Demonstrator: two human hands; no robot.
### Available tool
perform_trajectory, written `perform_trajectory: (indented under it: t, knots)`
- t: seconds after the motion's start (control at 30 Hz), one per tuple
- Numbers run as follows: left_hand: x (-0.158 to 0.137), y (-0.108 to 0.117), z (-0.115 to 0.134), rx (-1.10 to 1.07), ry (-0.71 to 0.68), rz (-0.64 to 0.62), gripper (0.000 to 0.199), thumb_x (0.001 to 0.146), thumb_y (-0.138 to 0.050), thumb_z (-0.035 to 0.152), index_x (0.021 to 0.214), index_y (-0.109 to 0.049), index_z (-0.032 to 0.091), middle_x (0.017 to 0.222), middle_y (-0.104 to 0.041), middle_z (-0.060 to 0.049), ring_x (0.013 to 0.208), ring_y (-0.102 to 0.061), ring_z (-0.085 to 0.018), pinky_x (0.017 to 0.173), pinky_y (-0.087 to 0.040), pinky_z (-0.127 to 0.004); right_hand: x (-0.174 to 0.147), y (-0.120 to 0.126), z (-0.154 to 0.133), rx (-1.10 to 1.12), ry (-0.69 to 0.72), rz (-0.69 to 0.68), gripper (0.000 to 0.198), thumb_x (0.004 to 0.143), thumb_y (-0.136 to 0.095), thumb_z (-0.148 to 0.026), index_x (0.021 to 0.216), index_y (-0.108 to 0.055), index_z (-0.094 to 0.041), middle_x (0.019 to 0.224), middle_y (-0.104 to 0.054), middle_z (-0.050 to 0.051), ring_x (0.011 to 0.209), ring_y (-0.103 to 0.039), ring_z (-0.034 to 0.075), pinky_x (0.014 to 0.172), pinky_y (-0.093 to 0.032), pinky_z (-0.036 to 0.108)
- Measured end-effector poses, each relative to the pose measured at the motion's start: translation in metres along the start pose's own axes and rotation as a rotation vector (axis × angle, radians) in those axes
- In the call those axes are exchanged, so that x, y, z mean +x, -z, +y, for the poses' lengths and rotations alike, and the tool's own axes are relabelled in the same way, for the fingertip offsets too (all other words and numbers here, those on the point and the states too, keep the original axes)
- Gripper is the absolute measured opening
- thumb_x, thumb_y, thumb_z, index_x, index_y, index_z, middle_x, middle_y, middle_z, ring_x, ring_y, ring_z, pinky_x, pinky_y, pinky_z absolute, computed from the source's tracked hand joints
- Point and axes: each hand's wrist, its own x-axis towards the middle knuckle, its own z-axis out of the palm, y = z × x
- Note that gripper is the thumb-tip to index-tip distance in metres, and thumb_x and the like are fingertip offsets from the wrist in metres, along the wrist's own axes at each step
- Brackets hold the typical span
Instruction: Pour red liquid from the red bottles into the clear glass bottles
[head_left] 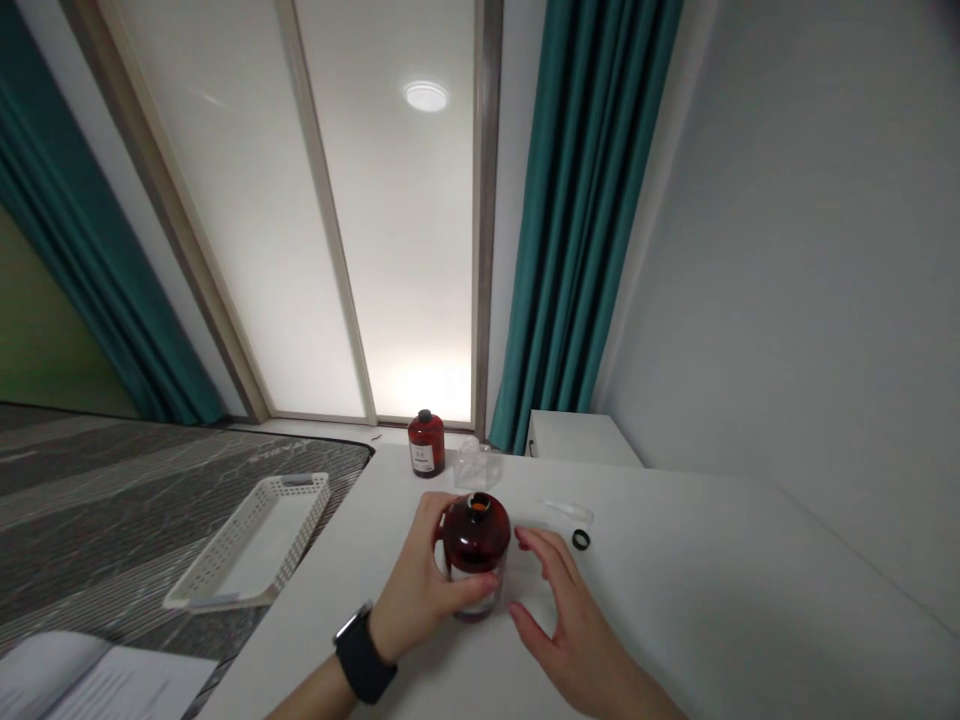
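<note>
One uncapped red bottle (477,540) is in from the left edge of the surface (712,590), gripped between the thumb and fingers of the left hand (421,580); one capped red bottle (427,446) stands near the far-left corner, making two. The right hand (564,625), fingers and thumb spread, hovers just beside the first, near one black ring (581,547).

Looks like a private room in a home. Shows as much in long teal curtains (581,220) beside tall frosted panels (405,250), a plain white table (675,610), a small white cabinet (577,435) by the pale wall (810,250), and a grey striped surface (82,490), seemingly fabric, bearing an open book (127,685) and white basket (259,535)
</note>
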Motion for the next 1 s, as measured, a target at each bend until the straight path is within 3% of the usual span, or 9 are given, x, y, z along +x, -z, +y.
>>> perform_trajectory:
  t: [0.2,0.3,0.47,0.57,0.67,0.73,0.87,1.0]
  knots:
    - [0.013,-0.028,0.031,-0.132,0.011,-0.138,0.061,0.068,-0.085,0.037,0.118,-0.055,0.021,0.114,-0.059,-0.008,0.104,-0.059,-0.029,0.093,-0.049,-0.042,0.0,0.018,-0.005,0.227,-0.146,-0.017,0.083,0.075,-0.065,-0.012,0.147,-0.026,-0.028,0.148,-0.044,0.01,0.137,-0.043,0.029,0.114,-0.036,0.049]
    - [0.019,-0.046,0.038,-0.146,0.006,-0.177,0.06,0.068,-0.085,0.031,0.119,-0.055,0.021,0.114,-0.059,-0.008,0.102,-0.059,-0.028,0.092,-0.048,-0.041,-0.002,0.026,-0.001,0.371,-0.173,0.036,0.084,0.074,-0.067,-0.014,0.146,-0.025,-0.029,0.148,-0.045,0.012,0.136,-0.046,0.029,0.111,-0.039,0.049]
    - [0.026,-0.076,0.043,-0.003,-0.013,-0.189,0.06,0.062,-0.088,0.028,0.113,-0.058,0.019,0.109,-0.057,-0.007,0.099,-0.056,-0.027,0.09,-0.047,-0.04,-0.002,0.032,0.008,0.566,-0.215,0.149,0.084,0.066,-0.08,-0.026,0.139,-0.037,-0.026,0.138,-0.055,0.013,0.121,-0.059,0.031,0.103,-0.047,0.046]
    - [0.03,-0.079,0.042,0.063,-0.112,-0.233,0.061,0.071,-0.081,0.034,0.123,-0.052,0.018,0.111,-0.053,-0.008,0.101,-0.053,-0.028,0.09,-0.046,-0.043,0.0,0.039,0.013,0.563,-0.217,0.224,0.082,0.062,-0.084,-0.029,0.133,-0.043,-0.025,0.132,-0.06,0.012,0.116,-0.061,0.031,0.101,-0.049,0.045]
    - [0.034,-0.063,0.03,0.046,-0.299,-0.21,0.056,0.09,-0.056,0.034,0.141,-0.035,0.022,0.117,-0.049,-0.009,0.105,-0.05,-0.026,0.091,-0.045,-0.044,-0.001,0.046,0.022,0.503,-0.248,0.256,0.077,0.063,-0.083,-0.03,0.13,-0.046,-0.025,0.126,-0.064,0.01,0.111,-0.063,0.03,0.098,-0.05,0.045]
    - [0.036,-0.048,0.013,0.074,-0.339,-0.153,0.053,0.093,-0.051,0.032,0.142,-0.031,0.025,0.123,-0.047,-0.01,0.111,-0.048,-0.027,0.095,-0.043,-0.046,-0.004,0.047,0.029,0.465,-0.278,0.273,0.075,0.064,-0.081,-0.03,0.13,-0.046,-0.024,0.124,-0.065,0.01,0.109,-0.064,0.03,0.098,-0.05,0.046]
    - [0.032,-0.029,-0.033,0.13,-0.195,-0.247,0.066,0.087,-0.061,0.032,0.143,-0.027,0.023,0.14,-0.039,-0.014,0.13,-0.04,-0.032,0.107,-0.036,-0.054,-0.01,0.045,0.042,0.416,-0.315,0.292,0.077,0.065,-0.08,-0.031,0.133,-0.045,-0.023,0.124,-0.065,0.011,0.11,-0.064,0.03,0.099,-0.049,0.047]
    - [0.025,-0.036,-0.065,0.16,-0.053,-0.407,0.084,0.074,-0.076,0.031,0.143,-0.03,0.019,0.144,-0.04,-0.017,0.133,-0.041,-0.035,0.111,-0.033,-0.057,-0.012,0.045,0.045,0.392,-0.313,0.314,0.073,0.069,-0.078,-0.039,0.133,-0.045,-0.024,0.122,-0.066,0.011,0.107,-0.066,0.03,0.096,-0.051,0.045]
